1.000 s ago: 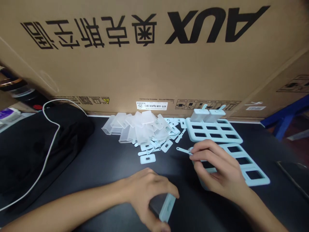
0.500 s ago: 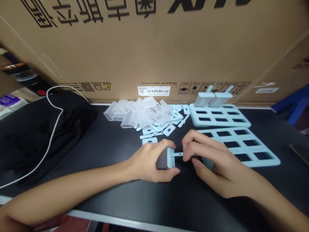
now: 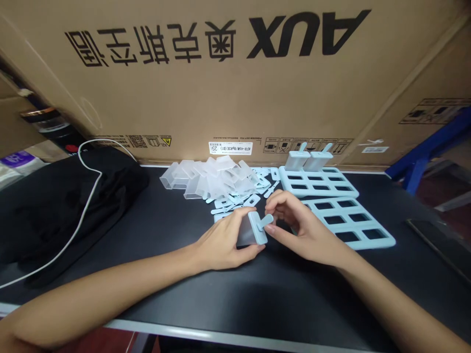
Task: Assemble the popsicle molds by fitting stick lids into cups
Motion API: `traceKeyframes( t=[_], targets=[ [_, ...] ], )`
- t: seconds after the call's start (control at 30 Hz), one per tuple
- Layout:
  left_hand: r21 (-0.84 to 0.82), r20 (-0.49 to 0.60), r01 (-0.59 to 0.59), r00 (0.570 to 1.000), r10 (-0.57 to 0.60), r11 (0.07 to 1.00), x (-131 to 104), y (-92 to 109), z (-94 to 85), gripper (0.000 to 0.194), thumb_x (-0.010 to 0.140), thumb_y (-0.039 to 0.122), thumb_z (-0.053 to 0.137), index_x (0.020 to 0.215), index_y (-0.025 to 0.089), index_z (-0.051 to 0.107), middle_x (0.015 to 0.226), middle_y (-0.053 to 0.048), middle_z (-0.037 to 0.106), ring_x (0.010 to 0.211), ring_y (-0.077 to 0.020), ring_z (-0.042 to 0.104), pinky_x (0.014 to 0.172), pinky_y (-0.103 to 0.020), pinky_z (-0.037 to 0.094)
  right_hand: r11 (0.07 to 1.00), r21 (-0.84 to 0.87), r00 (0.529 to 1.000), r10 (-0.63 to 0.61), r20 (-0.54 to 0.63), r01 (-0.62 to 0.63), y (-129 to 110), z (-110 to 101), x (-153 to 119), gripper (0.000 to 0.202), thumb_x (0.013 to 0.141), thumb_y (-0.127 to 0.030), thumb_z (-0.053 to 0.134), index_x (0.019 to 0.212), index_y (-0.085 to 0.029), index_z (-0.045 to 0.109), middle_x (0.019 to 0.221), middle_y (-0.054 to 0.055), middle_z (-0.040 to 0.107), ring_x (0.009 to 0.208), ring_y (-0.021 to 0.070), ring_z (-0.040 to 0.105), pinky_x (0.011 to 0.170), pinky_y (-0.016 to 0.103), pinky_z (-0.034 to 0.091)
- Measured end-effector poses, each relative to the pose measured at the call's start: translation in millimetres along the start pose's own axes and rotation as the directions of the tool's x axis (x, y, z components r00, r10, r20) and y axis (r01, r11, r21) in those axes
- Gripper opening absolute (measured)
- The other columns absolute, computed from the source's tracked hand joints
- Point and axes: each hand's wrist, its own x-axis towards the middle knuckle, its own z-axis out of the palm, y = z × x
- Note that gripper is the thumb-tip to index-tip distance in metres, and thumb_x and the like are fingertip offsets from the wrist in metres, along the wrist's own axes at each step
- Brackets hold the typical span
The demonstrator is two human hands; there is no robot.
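My left hand is closed around a clear popsicle mold, held on its side above the table. A light blue lid sits on the mold's right end, and a light blue stick juts from it towards the right. My right hand is just beside the stick, fingers apart and curved, with the thumb tip at or against it. Behind my hands lies a pile of clear molds. Loose blue lids and sticks are scattered at its front and right.
Two closed molds with sticks stand in the far blue rack. A second rack lies nearer. A large cardboard box backs the table. Black cloth and a white cable lie left; a dark flat object lies right.
The stick, earlier straight out between my right fingers, now slants upward. My right fingers have opened and moved slightly left. My left hand still holds the mold; the view has tilted up.
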Motion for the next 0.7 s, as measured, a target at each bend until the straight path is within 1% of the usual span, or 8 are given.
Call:
traceKeyframes(
  t=[0.1,0.17,0.23,0.33,0.47,0.5,0.6,0.7],
  targets=[
    [0.023,-0.025,-0.068,0.997,0.068,0.997,1,2,-1.9,0.069,0.089,0.033,0.063,0.146,0.021,0.026,0.138,-0.014,0.052,0.126,-0.0291,0.055,0.104,-0.043,0.048,0.997,-0.062,0.999,0.042,0.021,-0.041,1,-3,0,0.008,0.095,-0.023,0.058,0.098,-0.024,0.051,0.093,0.000,0.054,0.080,0.0123,0.052,0.072,0.027,0.046],
    [0.040,-0.030,-0.092,0.995,0.094,0.995,1,1,-2.3,0.072,0.089,0.031,0.061,0.149,0.019,0.025,0.139,-0.016,0.049,0.129,-0.0301,0.051,0.109,-0.046,0.045,0.993,-0.108,0.998,0.048,0.043,-0.043,0,-4,0,0.005,0.095,-0.023,0.058,0.094,-0.023,0.052,0.089,0.000,0.056,0.078,0.0123,0.053,0.071,0.026,0.045],
    [0.037,-0.032,-0.106,0.994,0.107,0.994,1,-1,-1.9,0.070,0.090,0.032,0.061,0.149,0.019,0.025,0.137,-0.015,0.050,0.128,-0.0297,0.050,0.109,-0.046,0.044,0.989,-0.148,0.998,0.039,0.048,-0.032,-1,-3,1,0.005,0.094,-0.022,0.058,0.093,-0.022,0.053,0.086,-0.001,0.056,0.075,0.0117,0.052,0.069,0.026,0.045],
    [-0.007,-0.049,-0.113,0.992,0.113,0.994,2,-4,-0.7,0.061,0.092,0.037,0.063,0.142,0.022,0.032,0.133,-0.013,0.053,0.124,-0.0268,0.054,0.106,-0.042,0.047,0.980,-0.200,0.999,0.007,0.039,0.001,-4,-4,3,0.006,0.093,-0.021,0.060,0.090,-0.021,0.055,0.082,-0.001,0.056,0.071,0.0105,0.051,0.067,0.025,0.043],
    [-0.080,-0.066,-0.072,0.996,0.067,0.994,2,-6,-0.2,0.045,0.093,0.037,0.064,0.130,0.023,0.040,0.121,-0.008,0.060,0.109,-0.0219,0.063,0.094,-0.035,0.052,0.959,-0.280,0.999,-0.023,0.048,0.035,-8,-7,3,0.004,0.093,-0.021,0.059,0.090,-0.021,0.057,0.086,0.001,0.058,0.076,0.0120,0.054,0.070,0.026,0.045],
    [-0.091,-0.056,-0.056,0.997,0.051,0.994,1,-6,-0.3,0.040,0.095,0.035,0.061,0.128,0.023,0.042,0.118,-0.007,0.061,0.105,-0.0209,0.064,0.091,-0.033,0.052,0.951,-0.304,0.998,-0.036,0.052,0.050,-8,-8,3,0.001,0.093,-0.021,0.059,0.093,-0.021,0.059,0.089,0.002,0.059,0.078,0.0130,0.055,0.072,0.027,0.046],
    [-0.106,0.001,-0.019,1.000,0.020,0.994,0,-5,-0.9,0.028,0.099,0.031,0.053,0.124,0.023,0.044,0.116,-0.007,0.063,0.101,-0.0201,0.067,0.086,-0.032,0.054,0.924,-0.368,0.993,-0.073,0.096,0.104,-11,-7,2,0.012,0.092,-0.024,0.061,0.104,-0.022,0.060,0.100,0.005,0.063,0.086,0.0157,0.058,0.078,0.031,0.048],
    [-0.099,0.040,-0.001,0.999,0.005,0.995,0,-5,-1.6,0.028,0.098,0.033,0.054,0.123,0.022,0.045,0.114,-0.007,0.066,0.098,-0.0212,0.069,0.084,-0.034,0.055,0.891,-0.435,0.983,-0.060,0.174,0.131,-17,-10,3,0.018,0.093,-0.029,0.062,0.110,-0.022,0.061,0.103,0.006,0.066,0.088,0.0166,0.061,0.077,0.030,0.050]
  ],
)
